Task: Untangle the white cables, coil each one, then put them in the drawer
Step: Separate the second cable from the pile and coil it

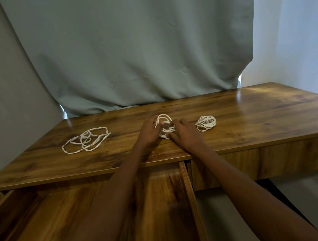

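Grey-green cloth backdrop [131, 44], creased, hangs behind a brown wood-grain desk [253, 121] with a glossy top.

Fingers of the left hand [149, 131] curl over the left edge of a half-wound white cable coil [165, 126] at mid-desk; thumb tip shows inside the loops. Fingers of the right hand [183, 134] are bent and slightly spread, tips pressing on the coil's right and near side. Whether either hand truly pinches a strand cannot be told. Both bare forearms reach in from the near edge.

Coil under the hands: round, several loose overlapping turns, flat on the desk, a larger loop standing out on the far side.

To its right, just beside the right hand and apart from it, a small tightly wound white cable bundle [206, 123], roundish, compact, strands crossing.

Well to the left, a loose white cable tangle [86, 140], unwound, flat, wide floppy loops; long axis runs left-near to right-far.

Below the desk's front edge, an open wooden drawer [190, 192] is pulled toward the viewer, same grain, thin side wall on its right. Visible floor of the drawer holds no cable; part is hidden by the left arm.
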Demonstrator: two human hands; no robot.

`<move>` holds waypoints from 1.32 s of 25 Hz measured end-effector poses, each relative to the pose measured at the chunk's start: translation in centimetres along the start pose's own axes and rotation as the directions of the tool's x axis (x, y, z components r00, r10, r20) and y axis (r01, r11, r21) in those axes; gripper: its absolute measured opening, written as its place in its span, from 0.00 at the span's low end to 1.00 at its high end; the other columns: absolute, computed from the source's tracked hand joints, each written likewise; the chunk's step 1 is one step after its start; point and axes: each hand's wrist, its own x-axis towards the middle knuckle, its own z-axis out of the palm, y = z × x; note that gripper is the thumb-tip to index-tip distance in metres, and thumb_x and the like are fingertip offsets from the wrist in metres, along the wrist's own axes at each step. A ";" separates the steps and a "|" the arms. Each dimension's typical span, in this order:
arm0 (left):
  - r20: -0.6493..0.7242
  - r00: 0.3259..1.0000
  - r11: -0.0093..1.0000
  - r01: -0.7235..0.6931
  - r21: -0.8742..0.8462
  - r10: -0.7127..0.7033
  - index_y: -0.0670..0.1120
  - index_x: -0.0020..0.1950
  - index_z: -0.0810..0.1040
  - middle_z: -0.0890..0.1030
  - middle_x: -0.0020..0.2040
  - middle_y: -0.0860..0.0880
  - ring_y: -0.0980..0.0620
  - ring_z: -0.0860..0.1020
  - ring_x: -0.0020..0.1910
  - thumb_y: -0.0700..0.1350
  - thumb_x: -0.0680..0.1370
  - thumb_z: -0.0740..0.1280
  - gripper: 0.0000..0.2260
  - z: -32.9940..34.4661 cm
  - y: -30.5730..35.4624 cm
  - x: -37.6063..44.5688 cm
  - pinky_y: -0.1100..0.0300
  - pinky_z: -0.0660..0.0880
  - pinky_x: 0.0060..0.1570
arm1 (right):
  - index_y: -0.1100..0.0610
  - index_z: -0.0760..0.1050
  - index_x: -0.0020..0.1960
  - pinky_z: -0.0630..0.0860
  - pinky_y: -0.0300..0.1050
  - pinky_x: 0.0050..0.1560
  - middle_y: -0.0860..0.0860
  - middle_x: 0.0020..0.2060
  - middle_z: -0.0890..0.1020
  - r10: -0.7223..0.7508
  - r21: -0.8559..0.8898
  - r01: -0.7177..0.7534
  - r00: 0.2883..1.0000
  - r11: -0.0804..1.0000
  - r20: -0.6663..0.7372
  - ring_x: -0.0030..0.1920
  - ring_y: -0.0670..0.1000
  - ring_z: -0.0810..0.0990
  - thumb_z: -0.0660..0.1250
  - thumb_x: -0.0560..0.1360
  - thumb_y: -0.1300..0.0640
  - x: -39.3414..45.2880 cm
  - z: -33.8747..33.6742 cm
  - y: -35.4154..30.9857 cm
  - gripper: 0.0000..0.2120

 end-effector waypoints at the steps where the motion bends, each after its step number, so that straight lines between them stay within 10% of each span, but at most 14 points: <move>1: 0.004 1.000 1.000 -0.006 -0.011 0.006 0.45 0.74 0.69 0.75 0.69 0.43 0.47 0.75 0.67 0.51 0.80 0.66 0.24 -0.3 0.1 -0.4 0.50 0.73 0.66 | 0.50 0.72 0.68 0.79 0.54 0.52 0.54 0.62 0.76 -0.001 0.010 0.001 1.000 1.000 -0.005 0.58 0.58 0.79 0.68 0.77 0.43 0.0 0.1 0.0 0.22; 17: 0.042 0.991 0.983 -0.135 0.123 0.130 0.47 0.71 0.74 0.81 0.64 0.47 0.51 0.78 0.61 0.46 0.82 0.62 0.17 -1.1 -0.5 -2.1 0.53 0.75 0.62 | 0.53 0.68 0.75 0.72 0.52 0.64 0.56 0.67 0.77 -0.054 0.125 0.044 0.996 0.991 0.077 0.66 0.58 0.75 0.62 0.82 0.54 0.2 0.1 0.4 0.22; 24: 0.121 0.959 0.885 0.284 -0.368 -0.257 0.46 0.55 0.84 0.85 0.51 0.42 0.47 0.83 0.51 0.56 0.79 0.66 0.16 -0.7 -0.9 -1.1 0.50 0.78 0.58 | 0.49 0.72 0.73 0.73 0.52 0.60 0.54 0.69 0.75 -0.225 0.090 0.212 0.958 0.973 0.178 0.66 0.57 0.75 0.58 0.84 0.53 0.3 0.5 0.2 0.18; 33: 0.139 0.873 0.860 0.485 -0.159 -0.467 0.41 0.41 0.79 0.80 0.35 0.43 0.52 0.75 0.24 0.39 0.74 0.74 0.05 -0.7 1.4 0.4 0.64 0.70 0.27 | 0.49 0.71 0.75 0.70 0.53 0.69 0.51 0.80 0.61 -0.202 0.076 0.188 0.919 0.979 0.339 0.74 0.59 0.70 0.59 0.83 0.58 0.2 0.3 0.4 0.21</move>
